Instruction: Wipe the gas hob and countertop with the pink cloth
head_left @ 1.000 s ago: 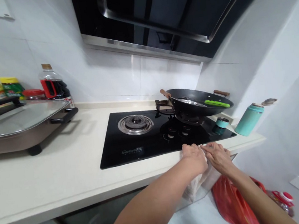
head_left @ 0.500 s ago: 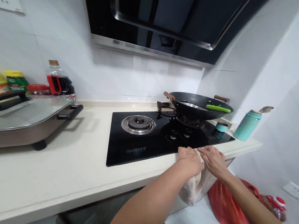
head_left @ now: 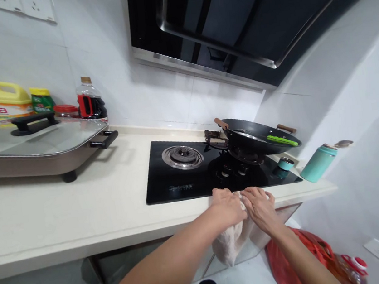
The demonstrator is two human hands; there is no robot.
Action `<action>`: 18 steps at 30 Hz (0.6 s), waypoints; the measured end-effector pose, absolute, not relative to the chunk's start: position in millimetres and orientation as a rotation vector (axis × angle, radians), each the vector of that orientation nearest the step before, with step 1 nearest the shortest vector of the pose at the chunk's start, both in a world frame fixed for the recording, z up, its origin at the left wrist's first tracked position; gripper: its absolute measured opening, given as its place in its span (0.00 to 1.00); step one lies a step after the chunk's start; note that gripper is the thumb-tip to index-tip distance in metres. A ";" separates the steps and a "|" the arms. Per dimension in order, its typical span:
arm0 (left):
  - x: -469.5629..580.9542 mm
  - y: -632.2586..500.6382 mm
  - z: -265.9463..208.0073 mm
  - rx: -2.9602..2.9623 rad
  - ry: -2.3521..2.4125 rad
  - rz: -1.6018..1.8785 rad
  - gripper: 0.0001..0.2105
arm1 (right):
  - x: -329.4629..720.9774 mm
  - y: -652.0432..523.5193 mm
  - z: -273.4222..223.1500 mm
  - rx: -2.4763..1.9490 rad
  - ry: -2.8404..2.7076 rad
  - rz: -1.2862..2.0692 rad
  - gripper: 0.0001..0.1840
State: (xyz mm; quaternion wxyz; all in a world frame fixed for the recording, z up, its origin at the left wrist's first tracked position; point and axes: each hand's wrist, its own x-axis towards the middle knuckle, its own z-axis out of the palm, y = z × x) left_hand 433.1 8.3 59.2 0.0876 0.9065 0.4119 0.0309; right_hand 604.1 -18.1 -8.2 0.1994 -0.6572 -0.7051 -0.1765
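A pale, damp-looking cloth [head_left: 231,242] hangs over the counter's front edge, just before the black gas stove [head_left: 189,174]. My left hand [head_left: 229,205] is closed on its upper part, knuckles up, by the stove's front rim. Close on the right, my right hand [head_left: 260,204] presses against the same cloth with its fingers bent over it. Both hands rest at the counter edge, and their undersides are hidden. Behind them on the right burner sits a black wok [head_left: 255,136] with a green-handled utensil [head_left: 281,141] in it.
A lidded electric pan [head_left: 54,159] stands on the left of the counter [head_left: 114,200], with bottles behind it. A teal flask [head_left: 319,163] and its cup [head_left: 285,164] are at the right end. The range hood [head_left: 210,25] hangs above. A red bag [head_left: 285,263] lies on the floor.
Both hands have moved a little leftward along the counter edge with the cloth. The view has turned slightly left, showing more of the pan and yellow jug.
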 end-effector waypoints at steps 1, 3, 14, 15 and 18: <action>425.3 7.1 58.9 2.694 1.241 0.113 0.24 | 596.0 -18.8 -7.0 -1.812 -1.984 -0.478 0.22; 407.6 4.0 59.0 2.678 1.273 0.149 0.24 | 578.1 -19.8 -5.2 -1.758 -2.005 -0.438 0.21; 311.0 -23.3 55.8 2.719 1.614 0.141 0.27 | 493.7 -23.5 -4.7 -1.497 -2.052 -0.278 0.17; 310.2 -25.1 55.0 2.743 1.643 0.128 0.27 | 494.2 -23.4 -4.4 -1.491 -2.058 -0.291 0.17; 316.7 -28.8 55.8 2.803 1.681 0.073 0.27 | 502.1 -21.8 -3.5 -1.497 -2.067 -0.333 0.18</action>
